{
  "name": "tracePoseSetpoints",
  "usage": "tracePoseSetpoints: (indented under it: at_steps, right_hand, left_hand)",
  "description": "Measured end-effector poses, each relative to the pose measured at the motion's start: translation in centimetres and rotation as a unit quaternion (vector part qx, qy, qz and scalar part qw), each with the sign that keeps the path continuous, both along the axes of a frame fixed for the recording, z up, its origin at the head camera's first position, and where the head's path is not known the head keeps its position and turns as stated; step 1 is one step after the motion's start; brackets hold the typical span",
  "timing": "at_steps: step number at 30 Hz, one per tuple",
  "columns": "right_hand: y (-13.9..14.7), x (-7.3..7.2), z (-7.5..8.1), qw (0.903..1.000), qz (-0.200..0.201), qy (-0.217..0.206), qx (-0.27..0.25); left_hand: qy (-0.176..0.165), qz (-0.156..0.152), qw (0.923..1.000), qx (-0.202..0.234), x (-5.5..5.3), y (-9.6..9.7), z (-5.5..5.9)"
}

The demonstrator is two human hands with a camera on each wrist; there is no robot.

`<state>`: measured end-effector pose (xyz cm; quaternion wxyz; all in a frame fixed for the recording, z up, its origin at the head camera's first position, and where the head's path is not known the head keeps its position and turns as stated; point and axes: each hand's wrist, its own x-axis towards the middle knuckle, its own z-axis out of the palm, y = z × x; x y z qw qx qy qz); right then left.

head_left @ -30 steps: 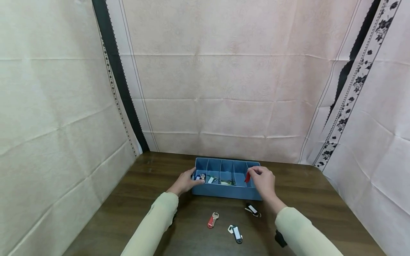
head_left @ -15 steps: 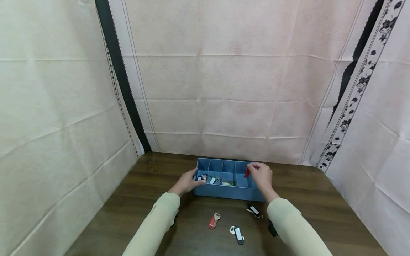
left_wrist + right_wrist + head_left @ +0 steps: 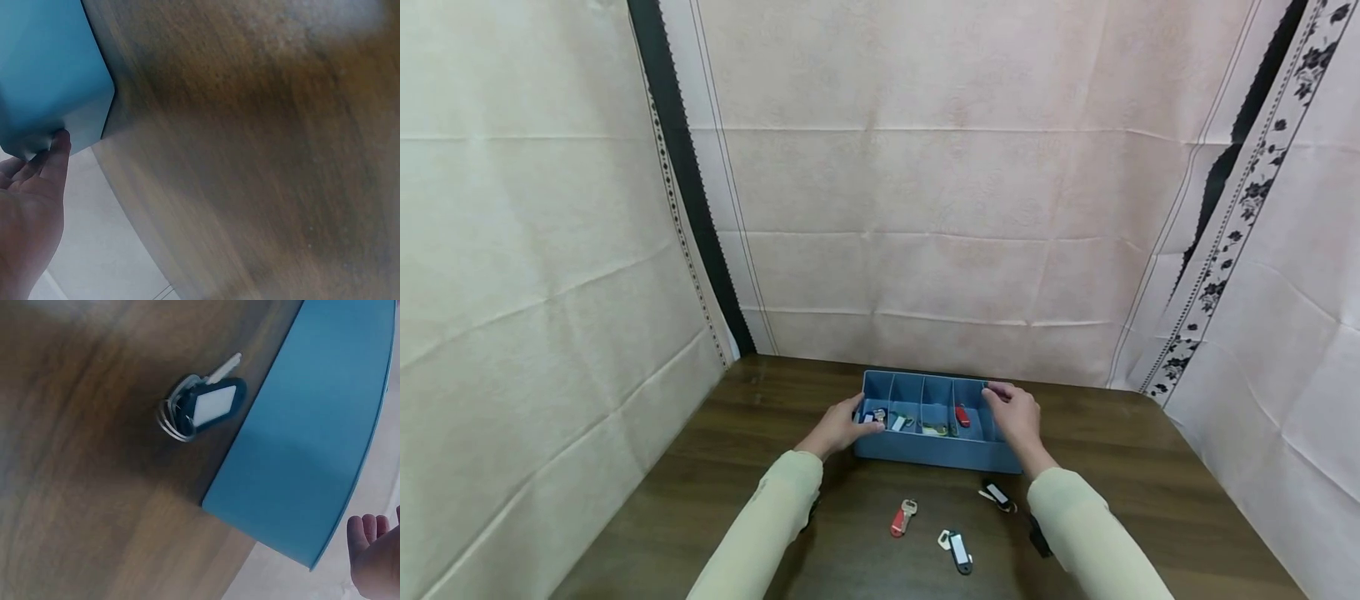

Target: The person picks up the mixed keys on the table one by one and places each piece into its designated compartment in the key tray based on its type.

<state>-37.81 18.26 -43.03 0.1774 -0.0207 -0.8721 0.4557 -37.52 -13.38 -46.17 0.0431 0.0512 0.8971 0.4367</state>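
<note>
A blue divided box (image 3: 936,454) stands on the table. My left hand (image 3: 835,427) grips its left end, thumb over the front rim and fingers against the end wall. In the left wrist view, the fingers (image 3: 57,159) reach the box's corner. My right hand (image 3: 1017,417) hovers over the right end of the box with loosely bent fingers and nothing between them. A red key tag (image 3: 962,416) lies in the compartment just left of that hand. Compartments further left hold a dark blue key tag with a key (image 3: 875,416), a green-and-white one (image 3: 898,422) and a yellowish-green one (image 3: 936,430).
In front of the box lie a black key tag with a key and ring (image 3: 998,493), a red key tag with a key (image 3: 901,518) and a dark key tag with a white label (image 3: 960,554). Pale cloth (image 3: 880,208) hangs behind the wooden table (image 3: 850,558).
My right hand moved left over the box, let go of the red key tag into a compartment, and drew slightly back right. The left hand keeps its grip on the box.
</note>
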Motion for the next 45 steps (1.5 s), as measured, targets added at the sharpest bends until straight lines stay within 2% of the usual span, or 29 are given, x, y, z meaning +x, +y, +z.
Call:
tracePoseSetpoints:
  at_steps: [6, 12, 17, 22, 26, 31, 38, 45]
  right_hand:
    - [-0.2, 1.2, 0.1, 0.9994, 0.022, -0.016, -0.02]
    - [-0.9, 2.5, 0.9, 0.9986, 0.038, -0.005, -0.037]
    - [-1.5, 4.0, 1.1, 0.9957, 0.079, 0.002, -0.047]
    - [-2.2, 6.0, 0.7, 0.9901, 0.126, -0.018, -0.06]
    - [-2.6, 7.4, 0.0, 0.9833, 0.169, -0.029, -0.061]
    - [-3.0, 8.5, -1.6, 0.9692, 0.233, -0.058, -0.057]
    - [-2.9, 8.5, -4.8, 0.9503, 0.298, -0.09, 0.002]
    - [-3.5, 8.1, -6.5, 0.9444, 0.317, -0.064, 0.061]
  left_hand:
    - [0.002, -0.001, 1.0, -0.008, -0.1, -0.1, -0.2]
    - [0.002, 0.0, 1.0, -0.008, 0.0, -0.1, -0.2]
    - [0.0, 0.001, 1.0, -0.008, -0.1, 0.0, -0.3]
    - [-0.001, 0.004, 1.0, -0.008, -0.2, -0.1, -0.4]
    - [0.001, -0.002, 1.0, -0.008, -0.2, 0.0, -0.3]
    - [0.007, -0.01, 0.9999, -0.01, -0.1, 0.0, -0.2]
    - [0.014, -0.016, 0.9997, -0.009, -0.2, -0.2, -0.4]
    - [0.017, -0.019, 0.9997, -0.007, -0.1, -0.2, -0.4]
